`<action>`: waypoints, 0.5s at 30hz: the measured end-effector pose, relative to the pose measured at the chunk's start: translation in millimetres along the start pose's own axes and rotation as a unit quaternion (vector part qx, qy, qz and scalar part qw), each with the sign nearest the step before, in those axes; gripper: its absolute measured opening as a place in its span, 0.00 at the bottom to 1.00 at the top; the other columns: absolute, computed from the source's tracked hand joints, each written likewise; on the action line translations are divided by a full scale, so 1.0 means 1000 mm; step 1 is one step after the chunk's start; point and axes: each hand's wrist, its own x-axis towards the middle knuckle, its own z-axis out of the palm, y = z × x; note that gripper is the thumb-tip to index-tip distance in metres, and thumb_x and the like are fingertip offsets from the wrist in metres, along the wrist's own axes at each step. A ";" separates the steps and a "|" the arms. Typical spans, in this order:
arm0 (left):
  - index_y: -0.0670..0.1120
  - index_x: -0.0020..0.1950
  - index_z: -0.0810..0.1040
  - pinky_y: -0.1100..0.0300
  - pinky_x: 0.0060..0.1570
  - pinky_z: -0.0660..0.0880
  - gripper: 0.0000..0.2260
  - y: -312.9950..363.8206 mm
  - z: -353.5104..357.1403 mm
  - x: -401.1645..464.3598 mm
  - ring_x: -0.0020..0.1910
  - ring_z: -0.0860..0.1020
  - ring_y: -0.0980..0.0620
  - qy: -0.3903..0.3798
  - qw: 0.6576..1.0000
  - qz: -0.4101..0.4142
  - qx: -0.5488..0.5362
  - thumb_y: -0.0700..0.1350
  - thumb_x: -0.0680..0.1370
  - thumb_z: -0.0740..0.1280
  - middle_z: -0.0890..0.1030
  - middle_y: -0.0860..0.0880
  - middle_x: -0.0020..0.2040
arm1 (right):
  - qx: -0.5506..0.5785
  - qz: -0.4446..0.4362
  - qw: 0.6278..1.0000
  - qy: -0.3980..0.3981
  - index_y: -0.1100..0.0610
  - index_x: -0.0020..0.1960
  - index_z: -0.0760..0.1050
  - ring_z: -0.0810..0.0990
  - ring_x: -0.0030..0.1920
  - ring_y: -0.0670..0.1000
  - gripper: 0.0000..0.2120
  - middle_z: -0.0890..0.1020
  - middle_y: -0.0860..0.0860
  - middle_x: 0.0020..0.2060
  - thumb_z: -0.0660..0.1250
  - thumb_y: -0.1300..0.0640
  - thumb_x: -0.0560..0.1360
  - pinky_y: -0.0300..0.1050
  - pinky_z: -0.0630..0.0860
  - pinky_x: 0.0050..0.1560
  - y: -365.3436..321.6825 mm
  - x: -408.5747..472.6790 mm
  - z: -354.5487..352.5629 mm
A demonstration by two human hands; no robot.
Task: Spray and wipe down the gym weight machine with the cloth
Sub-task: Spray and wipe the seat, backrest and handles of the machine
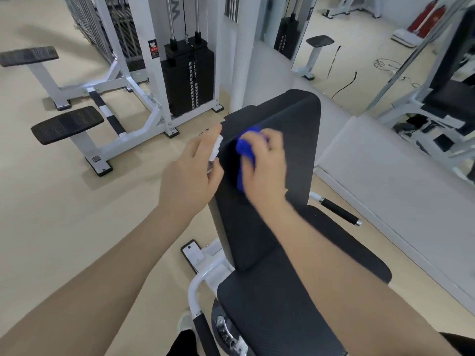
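The weight machine's black padded backrest [290,119] rises in the middle of the view, with its black seat pad [270,304] below. My right hand [267,163] presses a blue cloth [244,152] flat against the backrest's upper left part. My left hand [190,173] holds a small clear spray bottle with a white nozzle [215,147] just beside the backrest's left edge. Most of the bottle is hidden inside the hand.
A black weight stack [189,80] in a white frame stands behind the backrest. Two black pads on white supports [66,124] sit on the beige floor at left. A black-grip handle [339,211] sticks out to the right. A mirror wall [385,60] runs along the right.
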 end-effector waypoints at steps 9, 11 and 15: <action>0.52 0.67 0.64 0.56 0.30 0.71 0.21 -0.002 0.002 0.000 0.39 0.76 0.44 -0.003 1.000 -0.002 -0.020 0.42 0.74 0.61 0.76 0.48 0.56 | -0.019 0.143 0.989 0.026 0.56 0.60 0.74 0.73 0.49 0.51 0.15 0.70 0.56 0.56 0.60 0.63 0.75 0.42 0.71 0.55 0.050 0.048 -0.023; 0.51 0.66 0.65 0.58 0.25 0.71 0.21 -0.002 0.003 -0.005 0.37 0.77 0.45 -0.006 0.998 0.050 0.025 0.39 0.73 0.61 0.76 0.50 0.60 | -0.037 0.169 0.984 0.035 0.56 0.62 0.73 0.73 0.51 0.52 0.15 0.70 0.56 0.57 0.60 0.63 0.76 0.39 0.69 0.53 0.066 0.058 -0.025; 0.51 0.66 0.67 0.60 0.21 0.70 0.22 -0.001 -0.001 0.001 0.29 0.76 0.46 -0.007 0.993 0.096 0.072 0.39 0.73 0.61 0.79 0.49 0.60 | -0.035 0.109 0.993 0.027 0.59 0.57 0.76 0.74 0.51 0.55 0.13 0.71 0.58 0.55 0.62 0.65 0.73 0.41 0.70 0.53 0.043 0.027 -0.016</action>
